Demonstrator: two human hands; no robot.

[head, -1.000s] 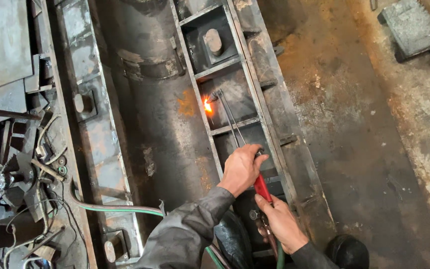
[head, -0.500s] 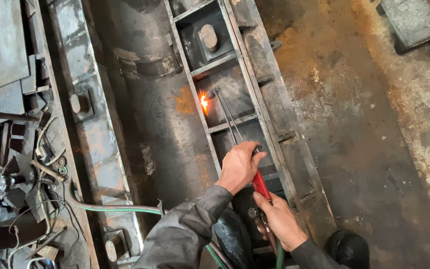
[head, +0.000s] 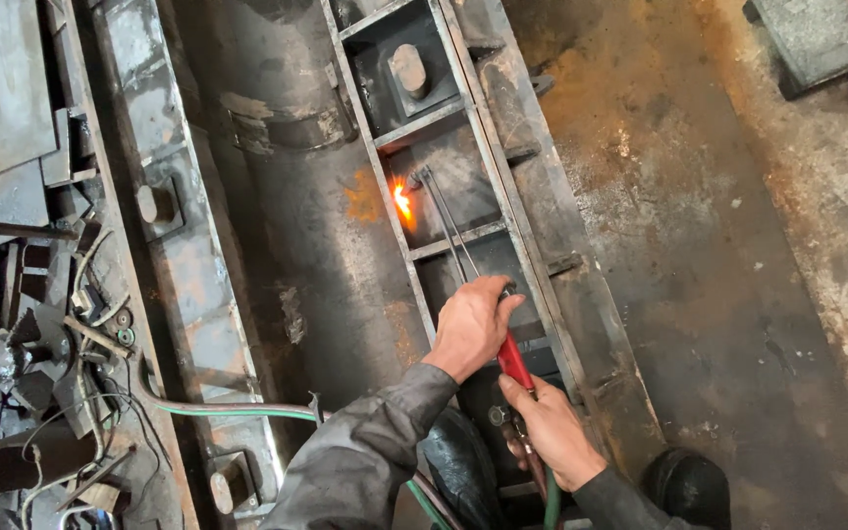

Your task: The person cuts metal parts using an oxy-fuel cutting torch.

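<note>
Both my hands hold a cutting torch. My left hand [head: 473,326] grips it at the front, where its thin metal tubes [head: 447,224] begin. My right hand [head: 547,432] is wrapped around the red handle [head: 514,361] further back. The torch tip points at the left rail of a steel ladder-shaped frame [head: 499,147], where a bright orange flame [head: 401,200] burns and the metal glows. A green hose [head: 247,410] runs from the torch off to the left.
A big grey steel cylinder [head: 287,196] lies left of the frame. A second steel channel [head: 164,216] and a heap of scrap metal and wires [head: 31,344] fill the left side. Rusty floor [head: 718,245] lies to the right. My dark boot [head: 687,486] stands at the bottom.
The view has drifted slightly, so the frame and flame sit a little lower. Hands and torch keep the same grip and the flame stays on the same spot of the rail.
</note>
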